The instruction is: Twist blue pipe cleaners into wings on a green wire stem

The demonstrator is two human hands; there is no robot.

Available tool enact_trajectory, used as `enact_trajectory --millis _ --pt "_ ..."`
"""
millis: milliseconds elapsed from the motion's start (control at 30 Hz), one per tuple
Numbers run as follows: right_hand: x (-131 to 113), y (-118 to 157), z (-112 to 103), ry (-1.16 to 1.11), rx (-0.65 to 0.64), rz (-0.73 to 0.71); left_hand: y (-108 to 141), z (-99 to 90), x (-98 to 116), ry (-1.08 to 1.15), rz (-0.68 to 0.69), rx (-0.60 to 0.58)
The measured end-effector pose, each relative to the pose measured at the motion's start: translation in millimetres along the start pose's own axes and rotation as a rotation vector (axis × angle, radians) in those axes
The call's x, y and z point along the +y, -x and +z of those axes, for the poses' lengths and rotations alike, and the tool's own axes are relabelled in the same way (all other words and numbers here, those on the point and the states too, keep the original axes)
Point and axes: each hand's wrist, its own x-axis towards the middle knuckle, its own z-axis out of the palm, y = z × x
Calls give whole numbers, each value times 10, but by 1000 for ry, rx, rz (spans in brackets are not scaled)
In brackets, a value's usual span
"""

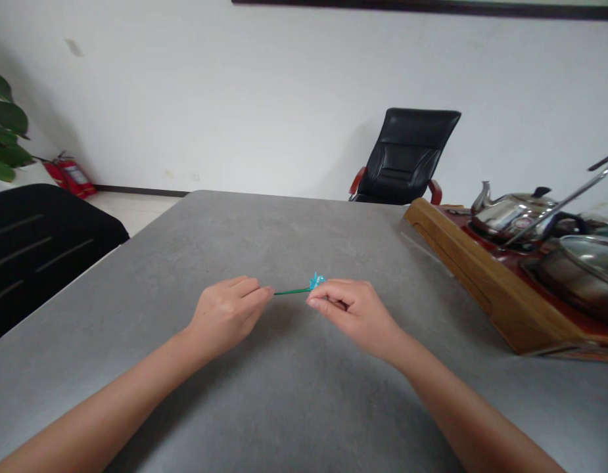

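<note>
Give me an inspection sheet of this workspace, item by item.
Surface: grey stone-look tabletop.
Job's things: thin green stem with a teal piece at one end.
Clutter: wooden tray holding a steel kettle and a steel pot.
Hands: left hand pinches the stem's plain end; right hand holds it beside the teal piece.
Cables: nothing seen.
Surroundings: black leather chair, dark chair, red fire extinguisher, green plant, white wall.
</note>
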Motion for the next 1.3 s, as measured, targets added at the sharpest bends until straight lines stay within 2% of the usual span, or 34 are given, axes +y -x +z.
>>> enact_trajectory --millis 167,300,600,767,900,1000,1100,1200,1300 --pt "10 11 49 61 -129 -27 6 7 -5 11 -84 84" --pt "26 13 80 154 -175 -14 14 -10 12 46 -134 90" --pt "59 15 96 155 -178 15 23 -11 29 120 -217 67" --pt "187 9 146 77 -169 68 7 -15 36 204 -225 90" --pt "311 -1 183 0 -132 168 18 -23 41 319 -146 98" --pt "345 -9 173 -127 -143 165 26 -21 51 370 -37 83" --pt "347 -26 147 -206 -173 178 27 -13 61 381 55 57" --pt "360 -44 131 -221 -143 255 22 -5 67 384 122 17" --pt "385 -56 114 -231 -125 253 15 1 73 356 180 -27"
